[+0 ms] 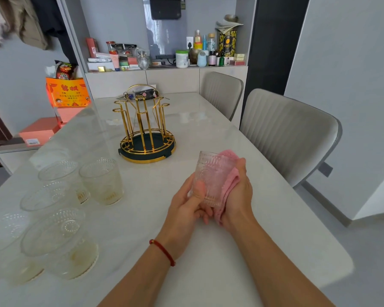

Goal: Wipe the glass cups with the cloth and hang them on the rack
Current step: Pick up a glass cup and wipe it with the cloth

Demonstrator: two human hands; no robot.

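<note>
The dark pouch (145,95) behind the gold rack (146,129) shows the letters "PIN"; other labels are too small to read; the held glass cup (211,176), clear and ribbed with a beaded arch pattern, stands nearly upright above the table (208,120), mouth up and tilted slightly away; the left hand (187,203) curls round its base, thumb pressed on the wall; the right hand (238,193) presses the pink cloth (230,171) against its side, fingers hidden; five more cups (101,180) stand at left.

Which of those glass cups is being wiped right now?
The cup held in both hands against the pink cloth; the others stand untouched on the table's left.
</note>
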